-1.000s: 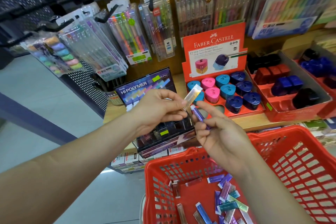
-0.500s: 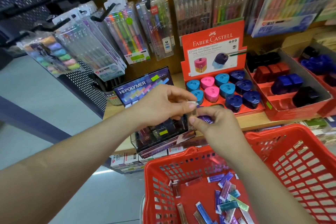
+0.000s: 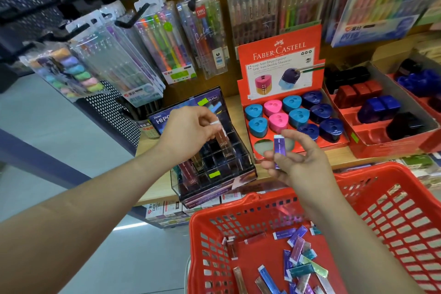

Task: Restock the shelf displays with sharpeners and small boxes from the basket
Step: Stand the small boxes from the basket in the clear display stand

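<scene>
My left hand point(image 3: 191, 130) pinches a small pale box point(image 3: 216, 123) just above the back rows of the dark compartmented Hi-Polymer display case point(image 3: 214, 169). My right hand point(image 3: 298, 162) holds a small purple box point(image 3: 279, 145) upright in front of the red Faber-Castell sharpener tray point(image 3: 279, 55). That tray holds several blue, pink and navy sharpeners point(image 3: 296, 117), with one bare slot at its front left. The red basket point(image 3: 386, 200) sits below, with several small foil boxes point(image 3: 298, 253) lying loose on its bottom.
A second red tray point(image 3: 386, 143) with dark red, blue and black sharpeners stands to the right on the wooden shelf point(image 3: 341, 156). Pen packs point(image 3: 167, 40) hang on hooks above. Boxed stock sits on the lower shelf; grey floor lies to the left.
The hands met over the display half a second ago and have since parted. My left hand moved left over the case with the pale box; my right hand moved right with the purple box.
</scene>
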{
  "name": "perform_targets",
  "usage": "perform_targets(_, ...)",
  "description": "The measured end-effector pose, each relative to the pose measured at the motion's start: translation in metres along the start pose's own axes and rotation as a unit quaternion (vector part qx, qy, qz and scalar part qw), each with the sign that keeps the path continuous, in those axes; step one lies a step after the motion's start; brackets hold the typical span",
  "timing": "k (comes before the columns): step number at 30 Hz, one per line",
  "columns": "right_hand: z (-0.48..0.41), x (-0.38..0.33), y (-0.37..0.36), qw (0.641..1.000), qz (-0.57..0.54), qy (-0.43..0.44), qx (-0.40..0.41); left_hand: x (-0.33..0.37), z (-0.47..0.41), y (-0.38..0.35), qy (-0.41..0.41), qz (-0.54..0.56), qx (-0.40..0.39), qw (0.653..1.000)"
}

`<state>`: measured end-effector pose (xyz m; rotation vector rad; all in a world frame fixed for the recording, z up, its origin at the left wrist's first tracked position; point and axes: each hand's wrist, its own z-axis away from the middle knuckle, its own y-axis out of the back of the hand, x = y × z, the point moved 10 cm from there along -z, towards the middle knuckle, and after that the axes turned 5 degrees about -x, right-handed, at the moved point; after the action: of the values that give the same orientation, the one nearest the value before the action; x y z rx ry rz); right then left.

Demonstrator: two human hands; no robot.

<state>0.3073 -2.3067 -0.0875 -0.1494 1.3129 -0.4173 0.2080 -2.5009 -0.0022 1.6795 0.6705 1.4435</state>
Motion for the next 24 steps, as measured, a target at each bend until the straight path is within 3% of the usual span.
perform_targets(11, 0.003, 0.015, -0.012, 0.999, 0.022, -0.040, -0.026, 0.004, 0.002, -0.014, -0.024, -0.025, -0.001, 0.999)
perform_targets(18, 0.004, 0.019, -0.011, 0.996, 0.082, -0.040, -0.025, 0.007, 0.002, -0.025, -0.053, -0.125, -0.016, 0.991)
perform_targets(24, 0.003, 0.028, -0.014, 0.998, 0.022, -0.058, -0.035, 0.013, 0.003, -0.034, -0.102, -0.188, -0.036, 0.976)
